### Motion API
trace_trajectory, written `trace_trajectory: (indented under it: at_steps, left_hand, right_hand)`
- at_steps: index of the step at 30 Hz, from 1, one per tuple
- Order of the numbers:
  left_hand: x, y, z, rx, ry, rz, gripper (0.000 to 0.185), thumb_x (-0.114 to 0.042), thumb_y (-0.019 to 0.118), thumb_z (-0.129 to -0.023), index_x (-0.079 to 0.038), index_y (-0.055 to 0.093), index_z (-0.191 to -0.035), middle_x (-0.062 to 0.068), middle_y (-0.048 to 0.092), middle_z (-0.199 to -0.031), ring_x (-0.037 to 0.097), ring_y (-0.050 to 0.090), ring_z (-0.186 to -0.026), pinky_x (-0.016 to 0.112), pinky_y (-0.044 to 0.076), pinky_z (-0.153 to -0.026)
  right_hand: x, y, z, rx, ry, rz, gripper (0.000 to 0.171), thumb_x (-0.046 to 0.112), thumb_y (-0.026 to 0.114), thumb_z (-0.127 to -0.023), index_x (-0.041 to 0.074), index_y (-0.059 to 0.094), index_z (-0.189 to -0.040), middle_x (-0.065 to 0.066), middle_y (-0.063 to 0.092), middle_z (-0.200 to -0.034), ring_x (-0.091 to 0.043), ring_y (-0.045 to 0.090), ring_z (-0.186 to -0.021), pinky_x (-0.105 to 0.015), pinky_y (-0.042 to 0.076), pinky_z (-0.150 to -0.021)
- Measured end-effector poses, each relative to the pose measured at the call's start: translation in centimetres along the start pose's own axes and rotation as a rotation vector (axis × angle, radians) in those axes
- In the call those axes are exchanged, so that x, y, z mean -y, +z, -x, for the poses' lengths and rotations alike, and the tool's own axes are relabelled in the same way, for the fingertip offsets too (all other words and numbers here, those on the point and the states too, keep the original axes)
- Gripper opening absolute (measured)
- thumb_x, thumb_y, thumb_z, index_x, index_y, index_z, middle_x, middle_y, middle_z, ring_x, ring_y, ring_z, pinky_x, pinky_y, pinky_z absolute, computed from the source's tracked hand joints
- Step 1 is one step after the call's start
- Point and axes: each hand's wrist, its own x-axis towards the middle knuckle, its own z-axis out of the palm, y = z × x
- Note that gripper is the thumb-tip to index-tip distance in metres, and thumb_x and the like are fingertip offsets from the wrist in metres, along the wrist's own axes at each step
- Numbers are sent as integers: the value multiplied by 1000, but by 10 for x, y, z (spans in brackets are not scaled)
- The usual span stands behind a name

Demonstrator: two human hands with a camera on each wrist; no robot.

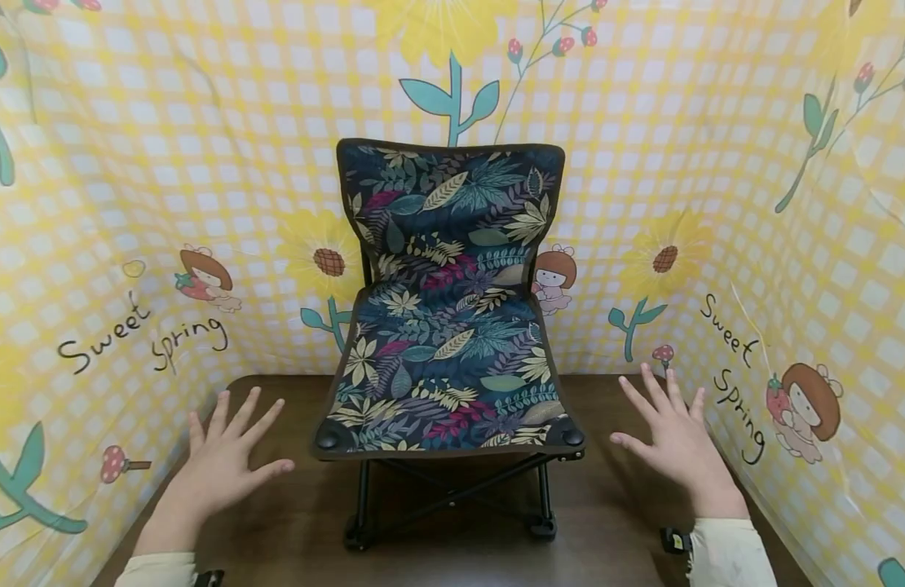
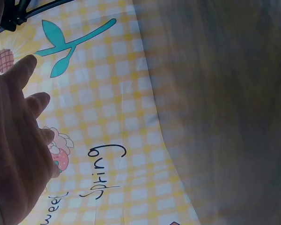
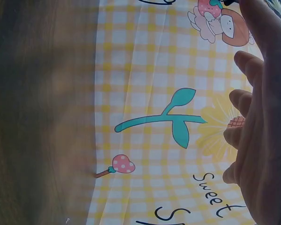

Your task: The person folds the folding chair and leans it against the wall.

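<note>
A small folding chair (image 1: 452,359) with dark, leaf-patterned fabric stands unfolded in the middle of the head view, its backrest upright and its crossed black legs (image 1: 452,496) on the table. To its left is my left hand (image 1: 223,465), fingers spread and holding nothing. My right hand (image 1: 671,440) is on the chair's other side, likewise spread and apart from it. In the left wrist view the left hand (image 2: 18,145) shows along the left edge, with black chair parts (image 2: 18,16) above. The right hand (image 3: 264,126) fills the right edge of its wrist view.
The brown wooden table (image 1: 291,522) lies under the chair and both hands. A yellow-and-white checked cloth (image 1: 262,163) with flowers, cartoon figures and "Sweet Spring" lettering walls off the back and both sides. Black wrist straps (image 1: 674,540) sit near the pale sleeves (image 1: 727,554).
</note>
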Motion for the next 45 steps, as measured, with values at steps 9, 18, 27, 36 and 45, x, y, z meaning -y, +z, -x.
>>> trace_trajectory:
  at_steps: [9, 18, 27, 36, 45]
  left_hand:
    - [1, -5, 5, -5, 1, -10, 101, -71, 66, -87, -35, 12, -165, 10, 0, -173, 43, -26, -152, 68, -35, -104]
    - [-3, -12, 11, -44, 43, 39, 109, -65, 74, -84, -31, 11, -166, 8, 0, -173, 46, -18, -154, 73, -29, -106]
    - [-10, -23, 18, -109, 95, 65, 117, -58, 84, -77, -28, 14, -166, 7, 3, -173, 45, -11, -156, 75, -25, -109]
    - [-28, -37, 15, -152, 145, 92, 119, -58, 87, -73, -26, 20, -166, 6, 7, -173, 40, -5, -158, 73, -18, -115]
    - [-53, -56, 13, -184, 220, 120, 121, -57, 88, -71, -21, 22, -165, 9, 11, -173, 40, -1, -158, 70, -13, -120]
  right_hand:
    - [1, 2, 5, 6, -1, 9, 97, 65, 68, -89, 33, 17, -165, -5, -1, -173, -46, -6, -156, -74, -24, -111]
    - [8, -7, 9, -21, -20, -7, 96, 63, 70, -89, 33, 20, -165, -4, 3, -173, -44, -4, -157, -73, -21, -114]
    - [21, -15, 12, -55, -70, -46, 99, 59, 75, -86, 31, 22, -165, -6, 5, -173, -39, -4, -158, -71, -18, -117]
    - [29, -27, 11, -126, -136, -77, 101, 53, 83, -80, 29, 30, -163, -5, 11, -173, -36, 1, -159, -68, -11, -121]
    - [42, -37, 14, -171, -191, -134, 106, 48, 90, -73, 25, 34, -161, -7, 17, -172, -38, 5, -158, -68, -6, -123]
